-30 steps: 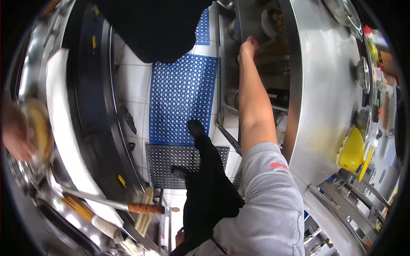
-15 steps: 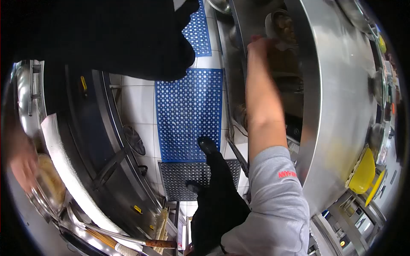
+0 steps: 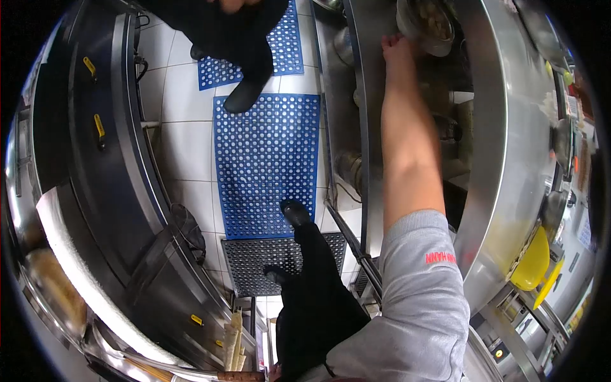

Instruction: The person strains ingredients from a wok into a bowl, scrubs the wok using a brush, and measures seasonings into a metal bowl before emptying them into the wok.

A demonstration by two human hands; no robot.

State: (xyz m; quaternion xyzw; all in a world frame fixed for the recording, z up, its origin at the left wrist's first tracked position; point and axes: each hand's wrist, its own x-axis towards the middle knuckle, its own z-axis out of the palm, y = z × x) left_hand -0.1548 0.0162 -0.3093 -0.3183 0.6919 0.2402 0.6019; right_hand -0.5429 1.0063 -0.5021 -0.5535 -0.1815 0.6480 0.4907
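Observation:
My right arm, in a grey sleeve, reaches up the view over the open metal unit on the right. My right hand (image 3: 396, 49) is closed, its fingers curled beside a pale container (image 3: 433, 27) with chunky food in it; what it grips is hidden. The unit's long metal front edge (image 3: 371, 159) runs just left of my forearm. At the bottom edge only a small sliver of my left hand (image 3: 275, 372) shows, and its fingers cannot be made out.
A person in black (image 3: 245, 38) stands ahead at the top. Blue mats (image 3: 267, 165) and a black mat (image 3: 254, 254) cover floor tiles. On the left are a dark unit (image 3: 95, 165), a white towel (image 3: 83, 280) and a food tray (image 3: 57, 290). A steel counter (image 3: 490, 159) and yellow bowl (image 3: 531, 261) are right.
The person in black has moved away toward the top, and their hand has left the food tray on the left. My right hand stays closed beside the pale container; the view has shifted.

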